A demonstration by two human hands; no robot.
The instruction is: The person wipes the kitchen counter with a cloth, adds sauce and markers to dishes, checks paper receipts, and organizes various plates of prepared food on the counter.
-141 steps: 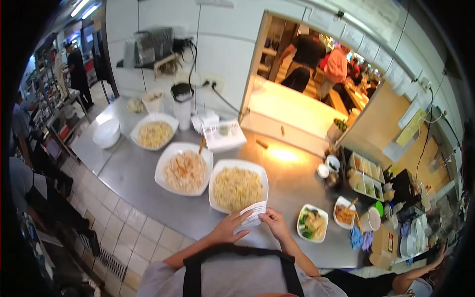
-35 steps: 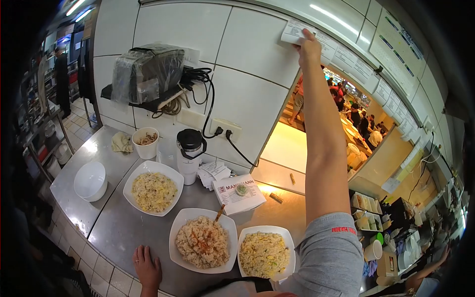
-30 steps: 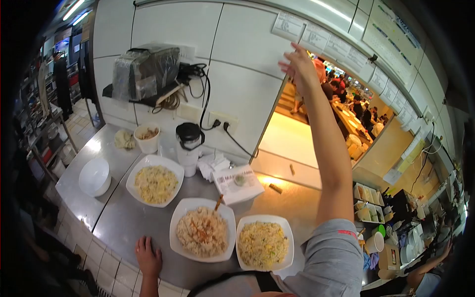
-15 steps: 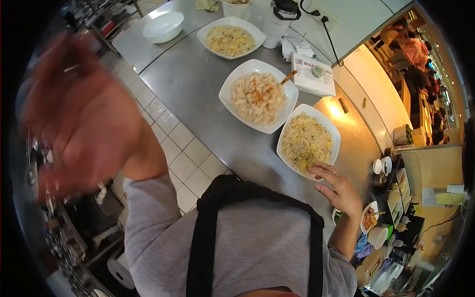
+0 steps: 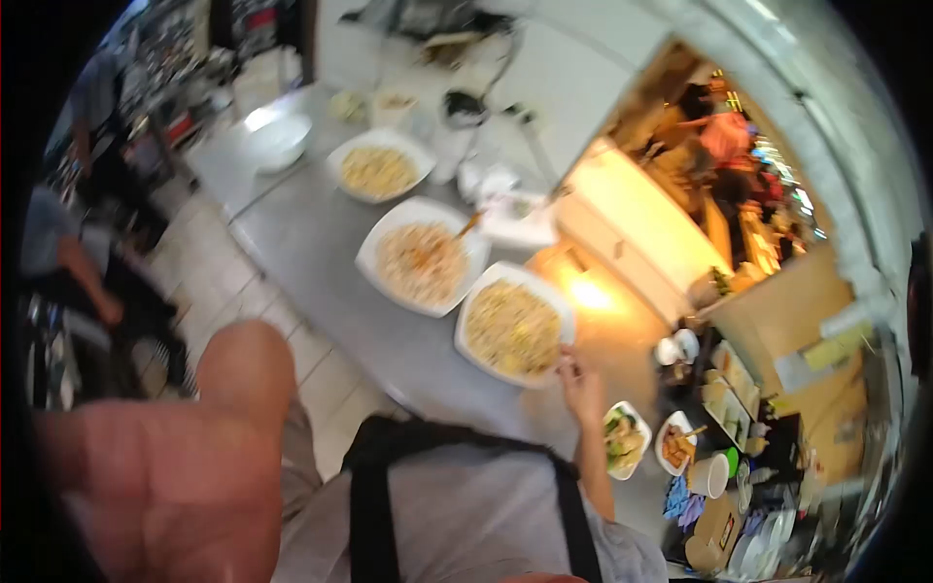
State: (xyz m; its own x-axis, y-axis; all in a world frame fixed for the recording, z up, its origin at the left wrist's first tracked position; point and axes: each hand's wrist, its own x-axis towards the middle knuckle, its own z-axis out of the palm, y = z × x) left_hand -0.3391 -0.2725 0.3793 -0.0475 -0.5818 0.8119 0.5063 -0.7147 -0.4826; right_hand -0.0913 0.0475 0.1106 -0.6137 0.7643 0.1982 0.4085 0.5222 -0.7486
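Observation:
My right hand (image 5: 580, 386) is at the lower-right rim of a white square bowl (image 5: 479, 361) of yellow fried rice (image 5: 512, 328); its fingertips are together on the rim. Large and blurred at the lower left, my left hand (image 5: 180, 476) is raised close to the camera, its fingers not readable. Beside the fried rice stands a bowl (image 5: 371, 270) of paler rice with an orange topping and a brown handle in it. Farther back on the steel counter (image 5: 335, 321) is another bowl (image 5: 339, 186) of fried rice.
An empty white bowl (image 5: 279, 144) stands at the far left. Right of my right hand are a dish of greens (image 5: 623, 440), a dish of orange-brown food (image 5: 675, 442) and a white tub (image 5: 708, 476). Co-workers (image 5: 92, 248) stand at the left. Beyond the pass-through are people.
My right hand's fingers have come together at the bowl's rim. My left hand stays raised near the camera, now lower. The view has turned, showing more of the dishes at the right.

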